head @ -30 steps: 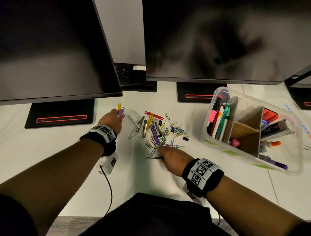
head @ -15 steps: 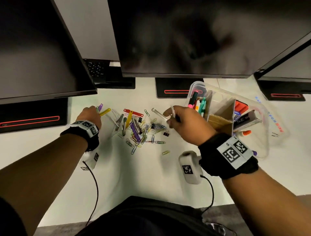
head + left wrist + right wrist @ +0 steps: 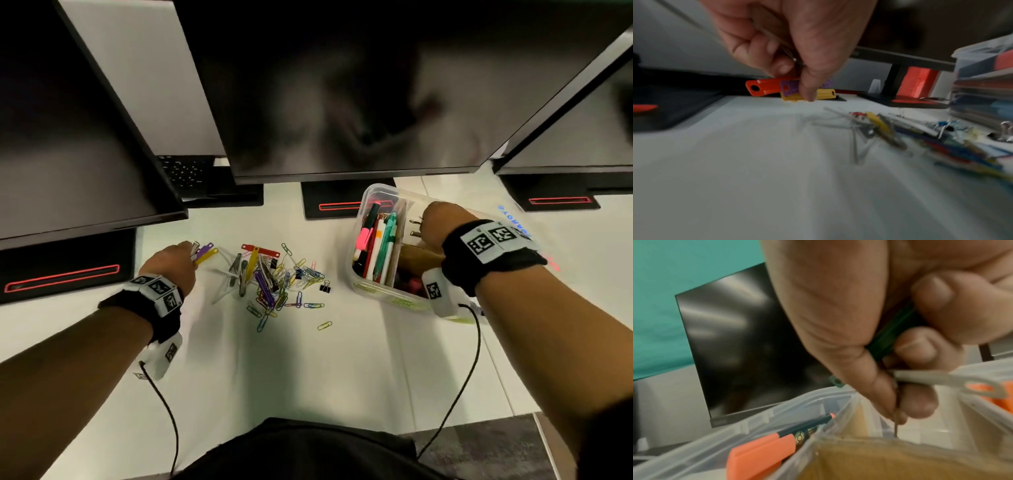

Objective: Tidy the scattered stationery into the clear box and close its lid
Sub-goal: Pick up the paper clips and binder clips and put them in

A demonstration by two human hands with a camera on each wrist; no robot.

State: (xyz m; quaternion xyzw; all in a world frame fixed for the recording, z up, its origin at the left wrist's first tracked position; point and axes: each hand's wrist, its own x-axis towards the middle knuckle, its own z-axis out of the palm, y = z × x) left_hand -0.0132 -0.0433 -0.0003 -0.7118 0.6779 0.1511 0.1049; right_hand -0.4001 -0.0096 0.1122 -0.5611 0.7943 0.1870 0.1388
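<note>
Head view: left hand (image 3: 171, 262) low over the white desk (image 3: 308, 370), gripping a bunch of flat fastener strips (image 3: 205, 253) at the left edge of the scattered clip pile (image 3: 279, 281). Right hand (image 3: 436, 222) over the clear box (image 3: 373, 294), above its middle compartment, beside the pens (image 3: 376, 246) standing in the left one. No lid in sight. Dark monitors (image 3: 325, 85) behind.

Left wrist view: fingers and thumb pinched on orange, purple and yellow strips (image 3: 793, 88), held just above the desk; loose clips (image 3: 920, 138) blurred to the right.

Right wrist view: fingers curled round a green strip (image 3: 885, 337), a white one (image 3: 941, 378) and something thin, poised above a cardboard divider (image 3: 879, 459) inside the box.

Step in hand, by judgement: dropping a handful into the box, with much of the pile left. Next: loosening the right fingers squarely over one compartment, then ferrying the left bunch across.
</note>
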